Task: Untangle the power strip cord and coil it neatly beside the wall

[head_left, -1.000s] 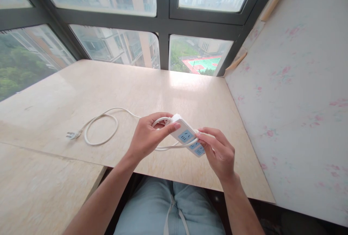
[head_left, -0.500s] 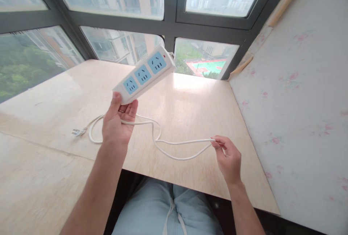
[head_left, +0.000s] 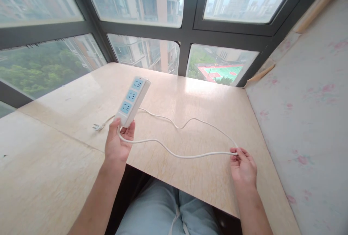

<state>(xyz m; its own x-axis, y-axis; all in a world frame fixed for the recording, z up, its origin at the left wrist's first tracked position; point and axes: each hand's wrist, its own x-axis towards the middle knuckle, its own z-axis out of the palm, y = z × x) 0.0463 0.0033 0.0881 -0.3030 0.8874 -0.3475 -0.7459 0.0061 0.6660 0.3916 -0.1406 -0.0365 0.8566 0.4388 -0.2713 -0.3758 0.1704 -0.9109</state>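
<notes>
Holding a white power strip point(head_left: 132, 100) and cord point(head_left: 174, 154) over a table point(head_left: 190, 97).
Gripping the strip's lower end in the left hand point(head_left: 119, 142), pinching the cord with the right hand point(head_left: 243, 168) near the table's front edge.

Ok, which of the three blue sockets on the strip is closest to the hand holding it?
The lowest socket, at the end of the power strip gripped by the left hand; the other two sit farther up.
</notes>
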